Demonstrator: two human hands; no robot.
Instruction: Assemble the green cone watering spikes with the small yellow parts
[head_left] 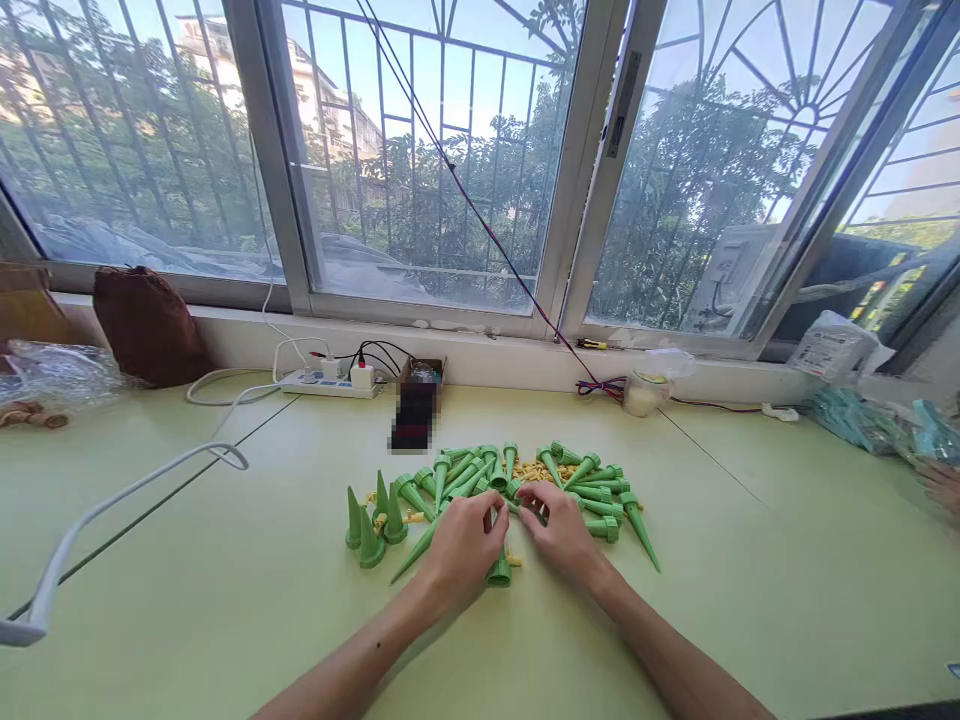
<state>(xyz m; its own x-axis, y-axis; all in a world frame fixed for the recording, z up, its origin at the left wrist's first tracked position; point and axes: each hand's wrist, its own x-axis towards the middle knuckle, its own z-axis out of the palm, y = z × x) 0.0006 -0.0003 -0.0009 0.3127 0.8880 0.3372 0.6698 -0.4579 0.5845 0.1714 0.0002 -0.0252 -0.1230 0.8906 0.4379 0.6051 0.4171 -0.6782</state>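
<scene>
A heap of green plastic cone spikes (480,472) lies on the pale green table (225,580), mixed with small yellow pieces (534,468). Three cones (369,522) stand upright at the left of the heap. My left hand (466,545) is curled round a green cone (499,570) whose wide end shows below the fingers. My right hand (559,530) rests at the heap's front edge with fingers bent, pinching something small that I cannot make out. Both hands meet at the middle of the heap.
A white power strip (330,381) with plugs and a dark device (416,408) sit by the window sill. A brown pouch (148,325) and plastic bags are at the left, a small jar (643,393) and packets (855,400) at the right. Another person's hand (941,485) shows at the right edge.
</scene>
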